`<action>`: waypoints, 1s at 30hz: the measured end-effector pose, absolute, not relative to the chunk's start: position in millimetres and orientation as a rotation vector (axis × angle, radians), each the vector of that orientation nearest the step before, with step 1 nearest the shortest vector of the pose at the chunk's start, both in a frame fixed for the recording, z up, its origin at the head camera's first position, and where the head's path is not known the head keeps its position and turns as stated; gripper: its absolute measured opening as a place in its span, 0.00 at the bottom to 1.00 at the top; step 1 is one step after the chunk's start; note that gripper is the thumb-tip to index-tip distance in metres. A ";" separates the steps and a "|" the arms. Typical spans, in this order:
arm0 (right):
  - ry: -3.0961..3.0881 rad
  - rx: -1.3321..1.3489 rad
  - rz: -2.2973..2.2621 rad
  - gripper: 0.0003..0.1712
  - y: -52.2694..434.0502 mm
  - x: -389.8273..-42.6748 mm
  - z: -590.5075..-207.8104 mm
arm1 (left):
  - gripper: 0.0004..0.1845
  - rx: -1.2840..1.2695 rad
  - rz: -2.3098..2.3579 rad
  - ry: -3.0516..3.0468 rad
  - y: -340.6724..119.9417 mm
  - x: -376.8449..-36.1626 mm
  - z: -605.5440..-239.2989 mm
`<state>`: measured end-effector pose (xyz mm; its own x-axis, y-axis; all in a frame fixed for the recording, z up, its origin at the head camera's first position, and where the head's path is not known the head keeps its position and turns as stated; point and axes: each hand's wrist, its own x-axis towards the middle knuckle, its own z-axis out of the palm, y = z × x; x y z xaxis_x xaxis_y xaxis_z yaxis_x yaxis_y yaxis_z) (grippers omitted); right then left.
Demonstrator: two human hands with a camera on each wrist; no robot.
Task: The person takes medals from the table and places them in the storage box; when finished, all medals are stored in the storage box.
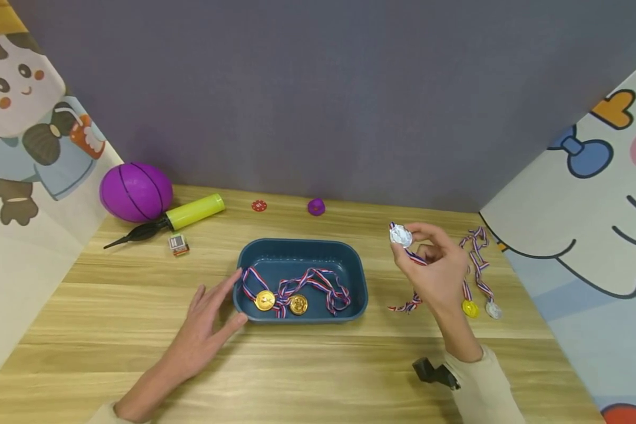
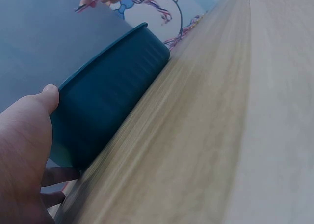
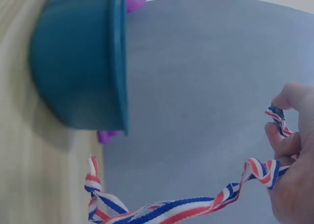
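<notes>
My right hand [image 1: 436,272] pinches a silver medal [image 1: 401,235] w/ striped ribbon [image 1: 409,304] above the table [image 1: 138,330]; my left hand [image 1: 208,323] rests vs. the blue tray [image 1: 302,253] holding two gold medals [image 1: 282,302].

Head view high, looking down the table, wrist views low and close, all sharing the blue tray [image 1: 357,281].

I see a purple ball [image 1: 135,192] and a yellow pump [image 1: 193,212] well beyond my left fingertips, a small card [image 1: 178,244] nearer them. A red chip [image 1: 258,205] and purple knob [image 1: 315,206] lie beyond my right fingers.
</notes>
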<state>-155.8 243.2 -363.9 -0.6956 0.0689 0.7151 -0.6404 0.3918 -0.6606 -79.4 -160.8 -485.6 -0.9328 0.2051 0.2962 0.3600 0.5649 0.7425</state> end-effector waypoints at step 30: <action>-1.852 0.655 1.710 0.20 146.5 -164.9 -369.2 | 0.43 -0.489 -1.304 -2.614 -161.0 -80.4 -486.2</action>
